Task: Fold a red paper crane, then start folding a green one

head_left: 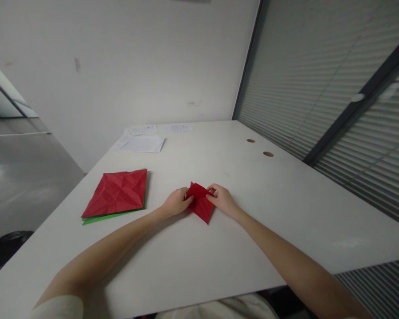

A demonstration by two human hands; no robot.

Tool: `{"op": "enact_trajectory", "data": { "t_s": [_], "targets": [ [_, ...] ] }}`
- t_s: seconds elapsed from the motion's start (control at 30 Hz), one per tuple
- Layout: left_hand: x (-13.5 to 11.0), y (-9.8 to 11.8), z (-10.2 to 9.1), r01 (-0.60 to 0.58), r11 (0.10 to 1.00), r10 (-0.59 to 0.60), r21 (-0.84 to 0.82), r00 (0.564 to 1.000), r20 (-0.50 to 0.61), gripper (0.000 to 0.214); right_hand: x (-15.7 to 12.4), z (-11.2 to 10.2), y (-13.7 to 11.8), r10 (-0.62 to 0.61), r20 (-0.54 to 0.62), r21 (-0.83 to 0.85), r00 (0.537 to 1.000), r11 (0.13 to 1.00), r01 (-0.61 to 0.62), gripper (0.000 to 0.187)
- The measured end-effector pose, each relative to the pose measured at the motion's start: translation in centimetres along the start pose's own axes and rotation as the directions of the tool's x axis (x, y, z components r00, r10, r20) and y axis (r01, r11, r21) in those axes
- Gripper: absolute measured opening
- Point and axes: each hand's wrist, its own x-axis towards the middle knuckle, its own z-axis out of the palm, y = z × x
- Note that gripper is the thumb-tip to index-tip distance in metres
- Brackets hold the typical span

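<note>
Between my two hands is a small piece of red folded paper (201,204), roughly diamond-shaped, with one point toward me. My left hand (177,201) pinches its left corner, thumb on top. On the opposite side, my right hand (223,199) grips the right corner between thumb and fingers. The fingertips behind the paper are partly hidden. Off to the left lies a larger creased red sheet (119,192) on top of green paper (111,217), whose edges stick out beneath it.
White printed papers (142,144) lie at the far left of the white table (199,266). Two round holes (267,154) are cut near its right side, beside a window with blinds (312,88). A black bag (6,248) is on the floor at left.
</note>
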Motion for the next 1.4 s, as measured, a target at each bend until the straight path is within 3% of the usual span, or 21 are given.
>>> {"op": "enact_trajectory", "data": {
  "t_s": [0.23, 0.5, 0.6, 0.8, 0.97, 1.07, 1.23, 1.4],
  "targets": [
    [0.1, 0.0, -0.3, 0.051, 0.999, -0.051, 0.009, 0.995, 0.090, 0.020, -0.2, 0.5, -0.2, -0.007, -0.016, 0.182, 1.000, 0.983, 0.010, 0.014],
    [0.6, -0.1, -0.8, 0.139, 0.989, -0.138, -0.045, 0.990, 0.013, 0.034, -0.7, 1.2, -0.3, -0.016, 0.041, 0.145, 0.999, 0.989, 0.010, 0.012],
    [0.6, -0.2, -0.8, 0.131, 0.991, -0.129, -0.039, 0.991, 0.036, 0.037, -0.8, 1.2, -0.5, -0.018, 0.034, 0.131, 0.999, 0.991, 0.013, 0.011],
    [0.0, 0.9, -0.8, 0.112, 0.981, -0.117, 0.157, 0.993, 0.021, 0.036, -0.9, 1.0, -1.1, -0.032, -0.025, 0.083, 0.999, 0.996, 0.034, 0.013],
    [-0.5, 1.9, -0.8, 0.082, 0.979, -0.107, 0.187, 0.986, 0.130, 0.032, -0.9, 0.9, -1.5, -0.056, -0.055, 0.085, 0.997, 0.995, 0.060, 0.017],
    [-0.7, 2.0, -0.5, 0.081, 0.992, -0.087, 0.096, 0.994, 0.059, 0.030, -1.1, 1.2, -1.7, -0.060, 0.002, 0.086, 0.998, 0.994, 0.060, 0.016],
    [-1.0, 1.5, 0.2, 0.001, 0.998, -0.008, -0.056, 0.992, -0.127, 0.049, -1.2, 1.5, -1.9, -0.098, 0.046, 0.068, 0.994, 0.993, 0.095, 0.017],
    [-1.0, 0.9, 0.7, -0.094, 0.996, 0.093, 0.005, 0.978, -0.187, 0.050, -1.1, 1.4, -1.9, -0.154, 0.071, 0.126, 0.986, 0.981, 0.144, 0.018]
  ]
}}
